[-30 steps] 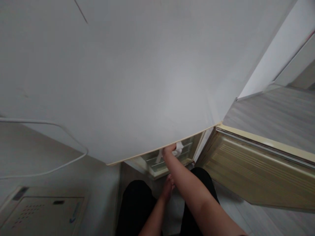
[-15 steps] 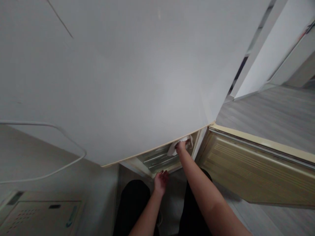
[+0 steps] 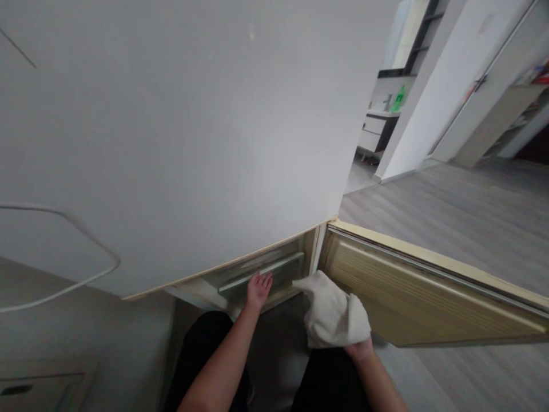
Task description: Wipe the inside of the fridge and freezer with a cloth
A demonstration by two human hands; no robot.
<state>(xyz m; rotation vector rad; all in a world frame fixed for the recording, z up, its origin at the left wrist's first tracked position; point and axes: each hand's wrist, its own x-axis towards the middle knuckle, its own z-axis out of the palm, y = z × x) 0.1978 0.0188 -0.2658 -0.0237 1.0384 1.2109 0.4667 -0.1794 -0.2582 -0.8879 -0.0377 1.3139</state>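
My right hand (image 3: 361, 349) holds a white cloth (image 3: 332, 315), which hangs over its fingers above my right knee and hides most of them. Fingers outstretched and palm up, my left hand (image 3: 259, 290) is at the opening of a low white appliance that looks like a small fridge. It is close to a pale-edged shelf (image 3: 283, 266) inside; whether it touches the edge I cannot tell. To the right, the fridge door (image 3: 429, 292) stands wide, its yellowish ribbed inner side facing me.
The broad white surface (image 3: 206, 137) of the appliance fills the upper view. A white cable (image 3: 92, 277) loops at the left, above a pale panel (image 3: 40, 383). Wooden flooring (image 3: 463, 212) stretches right; a green bottle (image 3: 398, 98) stands beside a far sink.
My right hand has come out of the fridge with the cloth, back toward my right knee. My left hand has moved in to the shelf. The view has turned right.
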